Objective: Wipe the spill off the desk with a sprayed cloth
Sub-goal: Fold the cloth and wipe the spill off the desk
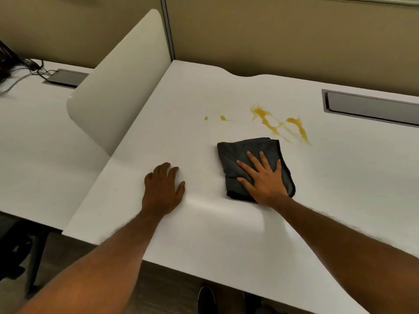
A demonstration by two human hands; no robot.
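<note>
A: Where is the spill (pixel 280 124) from the cloth (pixel 244 156)?

B: At about one o'clock, just beyond the cloth's far right corner, near it but not touching. The cloth is dark grey and folded, lying flat on the white desk (pixel 204 241). Two small drops, a left drop (pixel 205 118) and a right drop (pixel 223 118), sit at roughly eleven o'clock from the cloth.

A: And the hands?

B: The right hand (pixel 263 180) lies palm down on the near half of the cloth, fingers spread and flat, pressing rather than gripping. The left hand (pixel 163 189) rests at nine o'clock of the cloth, well apart, fingers slightly curled on the bare desk, holding nothing.

A: How should the wipe go?

B: I'd push the cloth forward and right over the big streak with even palm pressure, keeping the fold flat so it doesn't bunch, then sweep left for the drops. Drawing inward should avoid smearing the yellow wider.

A: The count?

B: One cloth, one large splash, two drops, two hands. Farther out, one grey cable hatch (pixel 371 108) at two o'clock, another hatch (pixel 65 78) on the neighbouring desk, one rounded divider panel (pixel 118 87).
</note>
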